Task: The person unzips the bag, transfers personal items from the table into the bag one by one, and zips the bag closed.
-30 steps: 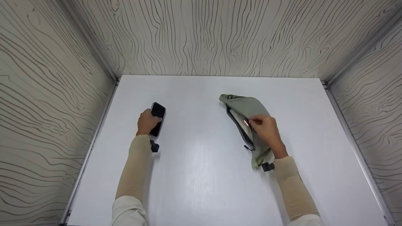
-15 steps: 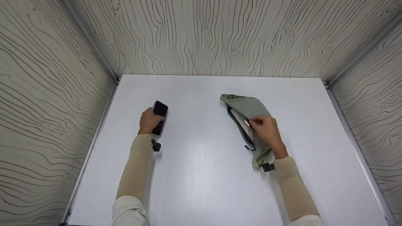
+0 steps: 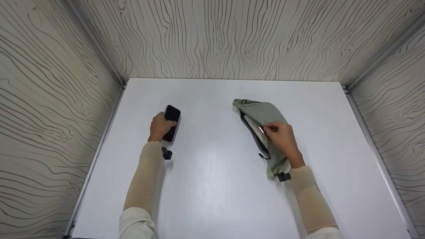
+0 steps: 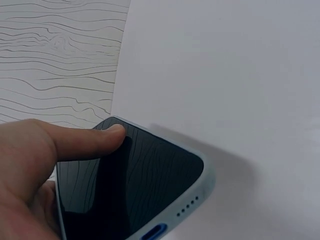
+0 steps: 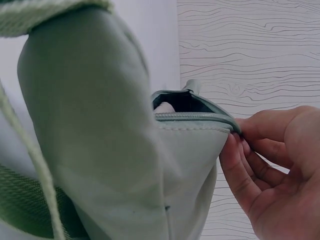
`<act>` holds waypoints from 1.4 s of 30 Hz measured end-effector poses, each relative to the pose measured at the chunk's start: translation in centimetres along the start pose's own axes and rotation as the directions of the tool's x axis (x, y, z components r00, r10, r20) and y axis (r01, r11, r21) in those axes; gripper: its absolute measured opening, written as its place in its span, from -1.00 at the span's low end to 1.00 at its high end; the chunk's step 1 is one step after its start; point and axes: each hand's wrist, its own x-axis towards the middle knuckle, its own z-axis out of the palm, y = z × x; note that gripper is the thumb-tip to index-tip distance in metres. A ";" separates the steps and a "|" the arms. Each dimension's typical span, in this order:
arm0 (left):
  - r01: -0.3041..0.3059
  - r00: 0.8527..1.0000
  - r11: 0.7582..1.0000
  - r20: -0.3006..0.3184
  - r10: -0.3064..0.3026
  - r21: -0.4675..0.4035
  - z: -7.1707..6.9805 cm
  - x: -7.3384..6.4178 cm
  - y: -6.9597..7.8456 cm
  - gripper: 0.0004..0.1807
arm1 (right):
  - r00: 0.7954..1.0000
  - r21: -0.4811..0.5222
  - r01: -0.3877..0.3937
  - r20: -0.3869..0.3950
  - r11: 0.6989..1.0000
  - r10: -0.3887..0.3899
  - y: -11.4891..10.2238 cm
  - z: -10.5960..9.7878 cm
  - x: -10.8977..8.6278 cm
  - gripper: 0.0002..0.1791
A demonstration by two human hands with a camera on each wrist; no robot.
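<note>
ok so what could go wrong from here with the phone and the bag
The left hand has its thumb over the glossy screen of the phone, so the phone might slip. The right hand pinches the opening of the bag at one edge; if it lets go, the opening may sag shut. The zip runs along the opening, so the phone could catch on it if brought there.

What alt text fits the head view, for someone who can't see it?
The left hand holds a smartphone and the right hand pinches the edge of an open green waist bag, over a white table. Panels with wood-grain patterning stand behind and at both sides.
</note>
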 end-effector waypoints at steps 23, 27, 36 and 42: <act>0.007 1.000 0.996 0.008 -0.007 -0.083 1.3 -0.6 2.0 -0.37 | 0.999 -0.012 0.032 -0.025 0.999 -0.033 -0.3 -0.2 0.1 -0.83; 0.011 1.000 0.994 0.016 -0.010 -0.105 1.6 -0.7 2.2 -0.37 | 0.999 -0.005 0.031 -0.021 1.000 -0.031 -0.3 -0.2 0.0 -0.83; -0.003 1.000 0.993 0.007 0.004 -0.117 2.4 -0.9 2.9 -0.36 | 0.999 0.004 0.041 -0.025 0.999 -0.040 -0.4 -0.2 0.0 -0.83; -0.003 1.000 0.989 0.014 0.005 -0.145 2.9 -1.1 3.5 -0.36 | 0.998 -0.024 0.046 -0.042 0.999 -0.047 -0.4 -0.2 0.0 -0.84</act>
